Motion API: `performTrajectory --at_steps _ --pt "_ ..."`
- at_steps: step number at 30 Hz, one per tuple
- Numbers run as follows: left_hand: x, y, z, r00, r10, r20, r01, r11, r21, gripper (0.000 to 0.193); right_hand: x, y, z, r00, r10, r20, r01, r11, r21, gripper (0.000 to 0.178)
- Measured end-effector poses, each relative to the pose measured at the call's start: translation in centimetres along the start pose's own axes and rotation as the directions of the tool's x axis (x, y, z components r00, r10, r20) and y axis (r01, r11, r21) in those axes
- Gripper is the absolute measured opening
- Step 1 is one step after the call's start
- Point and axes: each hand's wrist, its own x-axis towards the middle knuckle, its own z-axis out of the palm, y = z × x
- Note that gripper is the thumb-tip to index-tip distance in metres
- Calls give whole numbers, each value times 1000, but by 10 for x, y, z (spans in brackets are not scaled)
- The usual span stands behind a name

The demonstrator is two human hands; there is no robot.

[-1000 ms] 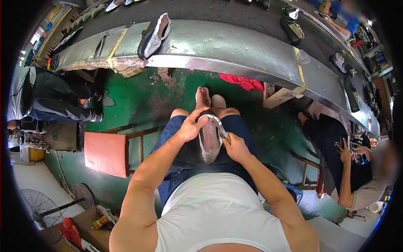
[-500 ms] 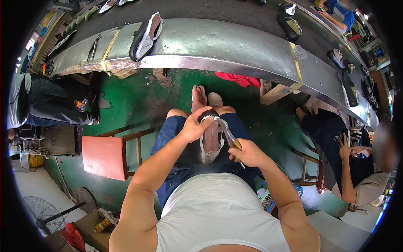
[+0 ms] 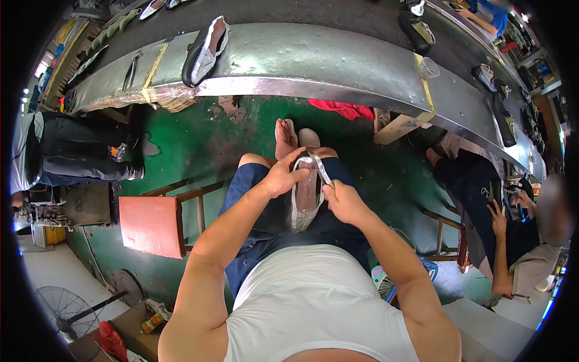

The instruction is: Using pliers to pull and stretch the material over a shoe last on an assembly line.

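In my lap lies a shoe upper with a pale edge round its opening, a brownish insole inside and a dark toe pointing away from me. My left hand is wrapped round the left side of the toe, thumb laid over the edge. A pair of curved metal pliers reaches to the toe edge from the right. My right hand is closed round the handles, which it mostly hides. Whether the jaws grip the edge is too small to tell.
A metal-edged bench runs across ahead, carrying a black and white shoe, several other shoes and a clear cup. On my left stands a pink-topped stool. A seated person works on the right; another person stands left.
My right hand has moved up and left with the pliers, closer to the toe, and the pliers have turned. My left hand has shifted slightly along the toe.
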Motion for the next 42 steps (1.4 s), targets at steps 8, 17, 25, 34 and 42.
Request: performTrajectory --at_steps 8,17,25,34,42 --pt "-31 -14 11 977 -204 57 199 975 95 61 -14 3 -6 981 185 -53 -177 975 134 50" --pt "-50 -6 1 918 -268 291 320 936 -145 98 -1 29 10 959 280 -41 -283 957 -72 50" --pt "-79 -43 12 982 -188 20 161 889 428 107 -40 21 -42 981 31 192 -13 995 -95 40" --pt "-85 -20 28 967 -253 -42 244 854 460 108 -16 -16 -31 905 -221 362 380 803 -459 51" --pt "-66 -68 42 903 -386 -191 235 813 -532 66 -21 -31 -19 877 -75 474 322 825 -464 25"
